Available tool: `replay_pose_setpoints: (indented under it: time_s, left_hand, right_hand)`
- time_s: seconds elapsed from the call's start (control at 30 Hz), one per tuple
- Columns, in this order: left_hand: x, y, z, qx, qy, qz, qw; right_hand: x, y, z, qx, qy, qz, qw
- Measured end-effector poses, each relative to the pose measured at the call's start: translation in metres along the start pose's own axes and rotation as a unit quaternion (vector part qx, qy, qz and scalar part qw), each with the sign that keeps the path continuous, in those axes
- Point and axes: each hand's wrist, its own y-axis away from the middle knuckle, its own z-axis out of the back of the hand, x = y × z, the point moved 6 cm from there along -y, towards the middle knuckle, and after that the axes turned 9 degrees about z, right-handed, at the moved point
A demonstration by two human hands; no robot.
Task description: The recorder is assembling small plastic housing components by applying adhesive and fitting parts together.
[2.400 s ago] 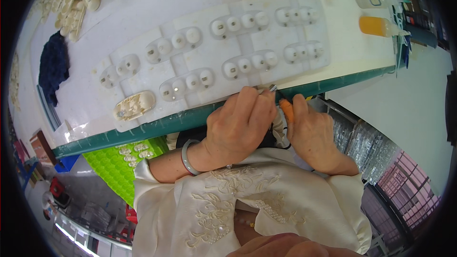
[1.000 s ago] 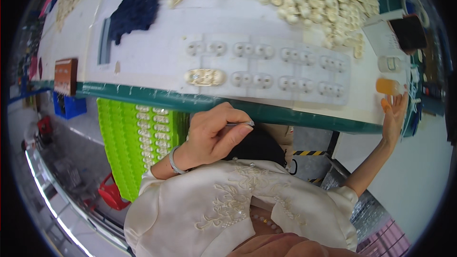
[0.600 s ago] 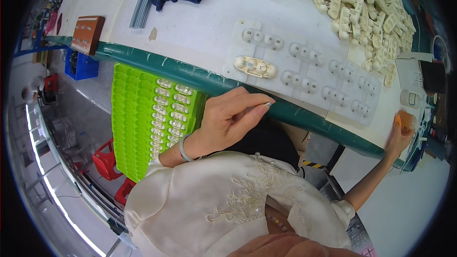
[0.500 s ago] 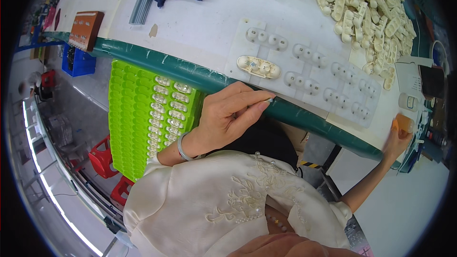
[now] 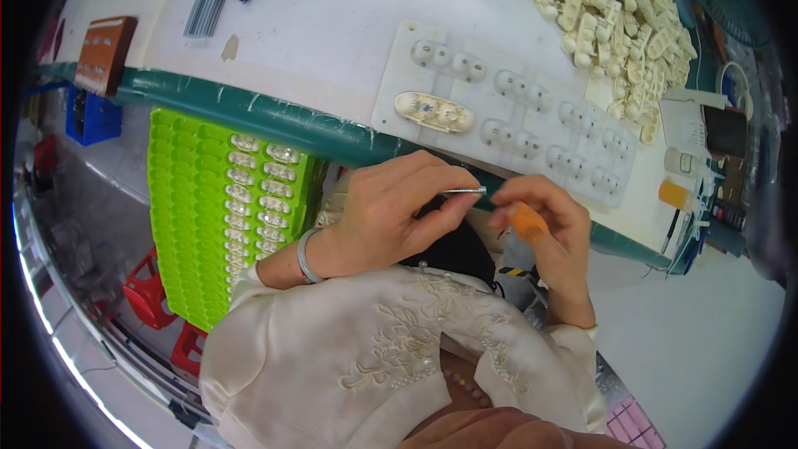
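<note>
Between the thumb and fingertips of my left hand (image 5: 395, 212) is pinched a thin silvery metal strip (image 5: 464, 191) with a ridged surface. Close by on the right, my right hand (image 5: 561, 237) has loosely curled fingers set apart, with nothing visible in them. One of its digits wears an orange finger cover (image 5: 527, 222). On the table beyond my hands lies a white fixture plate (image 5: 465, 96) with several rounded moulds in rows. An oblong cream shell (image 5: 434, 111), with small parts inside, sits at its near left.
A pile of cream shells (image 5: 615, 21) covers the far right. Left of my hand stands a bright green tray (image 5: 187, 199) holding clear-and-silver pieces. Along the table runs a green padded edge (image 5: 274, 120). An orange bottle (image 5: 675, 194) and a black stick (image 5: 670, 233) are at right.
My right hand has come from the orange bottle at the far right to beside my left hand. The metal strip in my left hand now shows more of its length. The view has shifted.
</note>
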Motion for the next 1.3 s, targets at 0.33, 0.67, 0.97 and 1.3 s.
replay_pose_setpoints:
  time_s: [0.33, 0.67, 0.97, 1.3]
  left_hand:
    - [0.008, 0.009, 0.006, -0.027, -0.011, -0.070, 0.997]
    - [0.011, 0.012, 0.002, -0.016, -0.061, -0.072, 0.995]
    - [0.015, 0.013, 0.004, 0.013, 0.070, -0.064, 0.995]
    - [0.013, 0.010, 0.012, -0.031, -0.011, -0.092, 0.995]
  right_hand:
    - [-0.023, -0.017, -0.021, 0.043, -0.134, -0.149, 0.979]
    - [-0.028, -0.018, -0.029, 0.043, -0.139, -0.243, 0.959]
    - [-0.030, -0.007, -0.053, 0.087, -0.262, -0.303, 0.912]
    - [-0.012, -0.018, -0.038, 0.068, -0.185, -0.214, 0.957]
